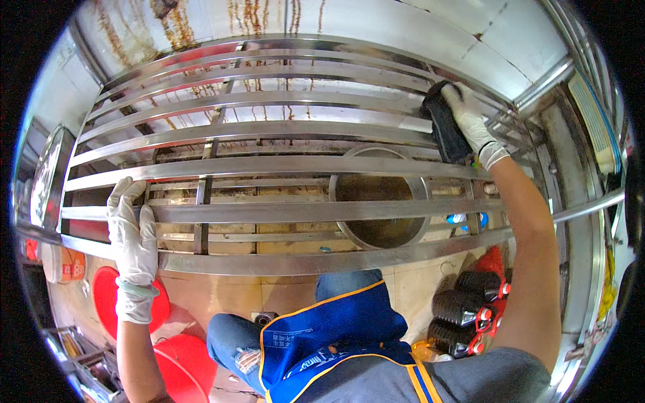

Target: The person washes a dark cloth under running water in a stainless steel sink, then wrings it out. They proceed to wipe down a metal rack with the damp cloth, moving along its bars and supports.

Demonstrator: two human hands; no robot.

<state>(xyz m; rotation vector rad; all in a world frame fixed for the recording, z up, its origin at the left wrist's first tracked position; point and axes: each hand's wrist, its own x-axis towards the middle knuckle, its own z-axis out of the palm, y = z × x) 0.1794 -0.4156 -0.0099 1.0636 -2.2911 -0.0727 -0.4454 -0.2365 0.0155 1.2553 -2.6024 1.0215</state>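
A slatted stainless steel rack (282,212) spans the view before me, its bars running left to right. My left hand (132,226), in a white glove with a pale green bangle over its cuff, rests on the front bars at the left, fingers over a slat; whether it grips is unclear. My right hand (466,111), gloved in white with a dark band at the wrist, holds a black cloth (446,123) against the slats at the far right. Below the slats, right of centre, a large round metal pot (380,211) shows murky brown contents.
Red buckets (186,367) stand on the floor at lower left, near a white tub (60,262). Large dark bottles with red caps (458,307) stand at lower right. Behind the rack, the metal wall (352,17) bears brown drips. A metal rail (589,206) runs at right.
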